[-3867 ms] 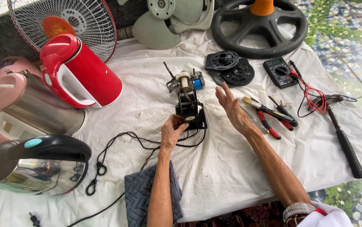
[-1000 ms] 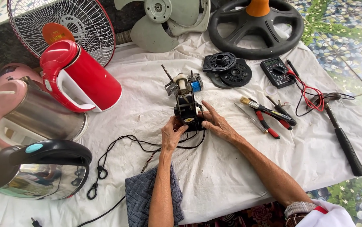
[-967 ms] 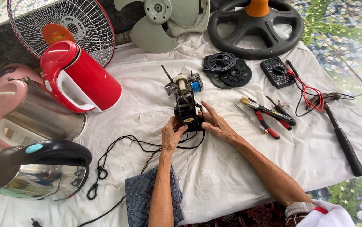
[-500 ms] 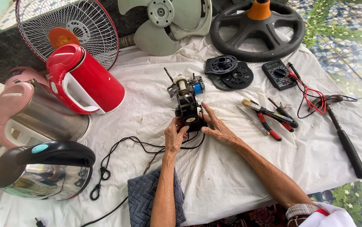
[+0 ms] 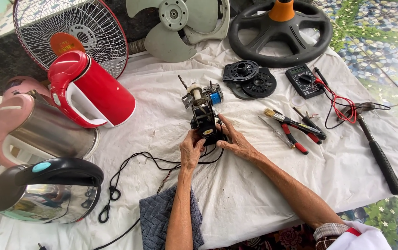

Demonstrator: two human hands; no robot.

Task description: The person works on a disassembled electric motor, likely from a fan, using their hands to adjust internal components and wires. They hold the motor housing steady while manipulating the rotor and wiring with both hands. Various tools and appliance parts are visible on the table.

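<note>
**Small fan motor gripped by both hands on a cloth-covered tabletop**

The tabletop is covered by a white cloth, on which everything is laid. Well beyond the fingers, at the far edge, a wire fan guard, a pale green fan blade and a black round fan base are seen. To the left of the fingers, well apart from them, three kettles are set: a red one, a pink and steel one and a black-topped steel one.

A folded grey towel lies on the near side of the fingers, under the left forearm. To the right, a black-handled hammer lies well apart, and a multimeter with red and black leads is placed beyond it. Pliers and a small brush lie near the right fingers.

The fan motor stands between the two hands, its shaft pointing away. The left hand is closed on its near left side, fingers curled and pressed to the black housing. The right hand is held against the right side, fingers wrapped on the housing. A black cord trails leftward from just beneath the fingers.
</note>
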